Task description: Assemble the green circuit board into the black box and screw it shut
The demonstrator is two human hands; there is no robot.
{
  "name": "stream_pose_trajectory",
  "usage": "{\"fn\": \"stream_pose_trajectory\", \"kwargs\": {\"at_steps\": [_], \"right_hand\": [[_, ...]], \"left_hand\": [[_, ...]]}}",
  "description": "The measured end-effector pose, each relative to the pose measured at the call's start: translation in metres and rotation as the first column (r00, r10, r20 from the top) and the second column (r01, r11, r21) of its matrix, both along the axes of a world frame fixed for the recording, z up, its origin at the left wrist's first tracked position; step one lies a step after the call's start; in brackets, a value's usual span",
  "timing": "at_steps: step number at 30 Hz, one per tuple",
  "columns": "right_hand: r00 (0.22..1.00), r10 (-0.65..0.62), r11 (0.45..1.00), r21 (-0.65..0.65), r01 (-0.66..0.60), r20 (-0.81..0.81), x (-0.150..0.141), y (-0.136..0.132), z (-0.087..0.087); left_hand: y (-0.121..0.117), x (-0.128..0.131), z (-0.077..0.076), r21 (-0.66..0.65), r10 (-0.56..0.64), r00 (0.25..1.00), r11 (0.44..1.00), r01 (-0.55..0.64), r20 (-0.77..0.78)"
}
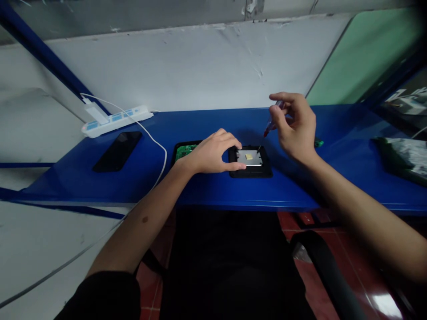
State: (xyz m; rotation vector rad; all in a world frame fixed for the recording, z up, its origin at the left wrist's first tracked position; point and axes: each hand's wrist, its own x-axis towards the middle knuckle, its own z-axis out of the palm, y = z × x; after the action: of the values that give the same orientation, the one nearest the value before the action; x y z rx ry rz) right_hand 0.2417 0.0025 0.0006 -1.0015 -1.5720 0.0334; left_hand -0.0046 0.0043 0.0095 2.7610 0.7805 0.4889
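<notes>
My right hand (295,126) grips a screwdriver (269,126) with a see-through purplish handle and a red collar. Its thin shaft slants down to the right-hand side of a silver metal plate (252,158), where the tip seems to touch. A small yellowish square pad (248,157) sits on the plate, which lies inside a black plastic case (251,172). With thumb and fingers apart, my left hand (215,153) clasps the case's left end and plate edges. Partly hidden behind that hand is a green circuit board (183,152) in another black frame.
On the left of the blue table (213,193) lies a black phone (118,151). Behind it stands a white power strip (116,121) with a charger and a white cable (160,144). A small green part (318,142) is beyond my right wrist; a plastic-wrapped item (405,155) lies far right.
</notes>
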Motion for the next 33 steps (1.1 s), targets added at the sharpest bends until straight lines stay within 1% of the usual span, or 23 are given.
{"fn": "stream_pose_trajectory", "kwargs": {"at_steps": [4, 9, 13, 23, 28, 33], "right_hand": [[1.000, -0.019, 1.000, 0.015, 0.019, 0.002, 0.0013, -0.0003, -0.0008], [0.999, -0.026, 0.999, 0.022, 0.027, -0.046, -0.0011, -0.0026, 0.0002], [0.997, -0.056, 0.997, 0.048, 0.059, -0.061, -0.0009, -0.0012, -0.0001], [0.996, -0.086, 0.994, 0.063, 0.085, 0.009, -0.0010, -0.0037, 0.0037], [0.997, -0.071, 0.996, 0.064, 0.070, 0.019, -0.0019, -0.0028, 0.0031], [1.000, -0.016, 0.999, 0.047, 0.016, 0.001, -0.0019, -0.0017, 0.0014]], "left_hand": [[0.0004, -0.0007, 0.0001, -0.013, 0.013, 1.000, 1.000, -0.013, 0.004], [0.0006, -0.0009, 0.0008, -0.001, 0.036, 0.999, 0.999, -0.036, 0.010], [0.0002, -0.0005, 0.0016, 0.004, 0.057, 0.998, 0.998, -0.057, 0.003], [-0.0020, 0.0002, -0.0009, -0.076, -0.004, 0.997, 0.997, -0.001, -0.074], [-0.0013, 0.0004, -0.0028, -0.087, 0.000, 0.996, 0.996, -0.008, -0.088], [-0.0013, -0.0001, -0.0035, -0.086, 0.002, 0.997, 0.996, -0.009, -0.079]]}}
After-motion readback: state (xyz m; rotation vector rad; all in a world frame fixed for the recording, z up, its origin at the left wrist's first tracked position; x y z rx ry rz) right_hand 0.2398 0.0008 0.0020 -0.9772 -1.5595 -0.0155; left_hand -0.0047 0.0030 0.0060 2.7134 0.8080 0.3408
